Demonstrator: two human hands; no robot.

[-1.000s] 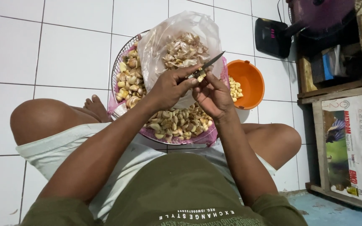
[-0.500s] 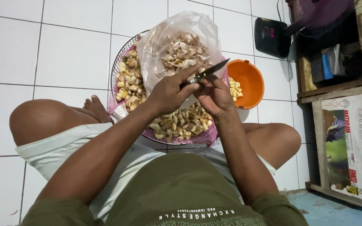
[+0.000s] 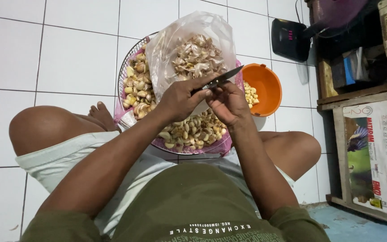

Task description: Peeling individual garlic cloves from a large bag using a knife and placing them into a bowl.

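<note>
My left hand point(image 3: 181, 97) grips a small dark-bladed knife point(image 3: 222, 77), its blade pointing up and to the right. My right hand point(image 3: 227, 104) is curled right beside it, fingers pinched under the blade as if on a garlic clove, but the clove itself is hidden. Both hands hover over a round wire basket point(image 3: 122, 78) with a pink lining, filled with unpeeled garlic cloves point(image 3: 192, 131). In the basket stands a clear plastic bag point(image 3: 171, 42) holding papery garlic skins point(image 3: 198, 58). An orange bowl point(image 3: 268, 83) with peeled cloves sits just right of the basket.
I sit cross-legged on a white tiled floor point(image 3: 68, 54), knees on either side of the basket. A black device point(image 3: 288, 40) with a red display stands behind the bowl. A dark wooden shelf point(image 3: 354, 89) and a leaning calendar point(image 3: 381, 157) line the right side.
The hands have stayed together above the basket, with the knife blade tilting slightly and the fingers shifting around the clove. The basket, bag and bowl have not moved.
</note>
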